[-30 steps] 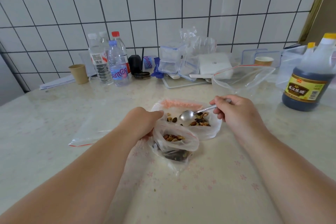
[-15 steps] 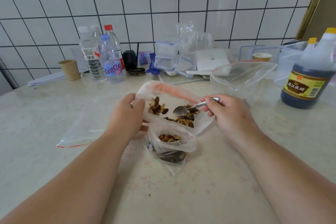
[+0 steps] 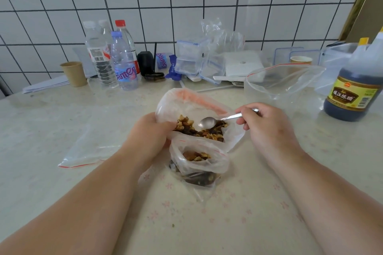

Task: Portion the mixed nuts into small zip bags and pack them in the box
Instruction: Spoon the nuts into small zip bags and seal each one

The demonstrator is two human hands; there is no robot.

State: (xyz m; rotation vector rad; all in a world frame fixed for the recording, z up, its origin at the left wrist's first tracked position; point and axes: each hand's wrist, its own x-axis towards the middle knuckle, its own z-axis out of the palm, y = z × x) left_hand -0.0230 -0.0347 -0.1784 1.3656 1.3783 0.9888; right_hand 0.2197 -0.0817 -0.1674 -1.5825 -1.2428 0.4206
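Gripping the spoon handle, the right hand is dipping its bowl into the mixed nuts while the left hand is pinching the big bag's rim open. Scooping seems underway (the spoon looks empty); next, a level lift toward the small zip bag on the tabletop just below.

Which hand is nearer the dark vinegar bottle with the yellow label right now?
Right. The right hand, gripping the metal spoon, sits just left of the dark vinegar bottle with the yellow label. The left hand holds the large nut bag, farther left.
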